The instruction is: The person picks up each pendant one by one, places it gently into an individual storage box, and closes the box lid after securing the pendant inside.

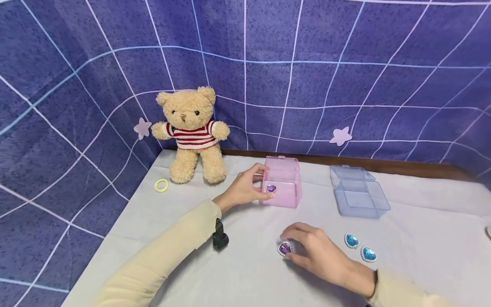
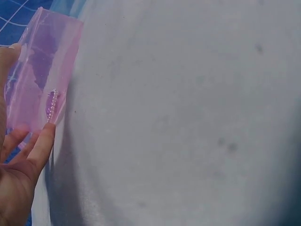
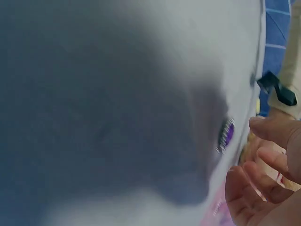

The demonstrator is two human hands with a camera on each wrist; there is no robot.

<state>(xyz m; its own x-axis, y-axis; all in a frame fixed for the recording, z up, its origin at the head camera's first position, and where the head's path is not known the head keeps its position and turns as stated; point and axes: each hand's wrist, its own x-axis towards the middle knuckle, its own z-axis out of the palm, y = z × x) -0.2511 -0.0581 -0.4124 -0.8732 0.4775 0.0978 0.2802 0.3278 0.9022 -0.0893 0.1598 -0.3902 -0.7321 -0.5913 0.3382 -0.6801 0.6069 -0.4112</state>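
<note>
In the head view, the left grip (image 1: 245, 187) holds the left side of a pink box (image 1: 287, 199), its fingers partly covering that side. One purple gem (image 1: 271, 188) lies inside the box, close to the left thumb. The right grip (image 1: 322, 256) arches with thumb and fingers parted about another purple gem (image 1: 284, 248) on the counter (image 1: 238, 273); contact is hard to judge from here. A pale thing (image 1: 489, 231), far right of the right grip, is cut off. Counted besides: one blue box (image 1: 362, 209) beyond the right grip, two blue gems (image 1: 368, 254) right of it, one bear (image 1: 195, 140) and one yellow ring (image 1: 155, 186) left of the left grip.

In the left wrist view, the left grip is cut off by the edge; one gem shows edge-on inside the box, beside a fingertip.

In the right wrist view, the right grip is partly cut off and fairly wide; one gem, blurred, sits just off its thumb. Its fingers mostly hide the bear, and only a corner of the pink box shows.
</note>
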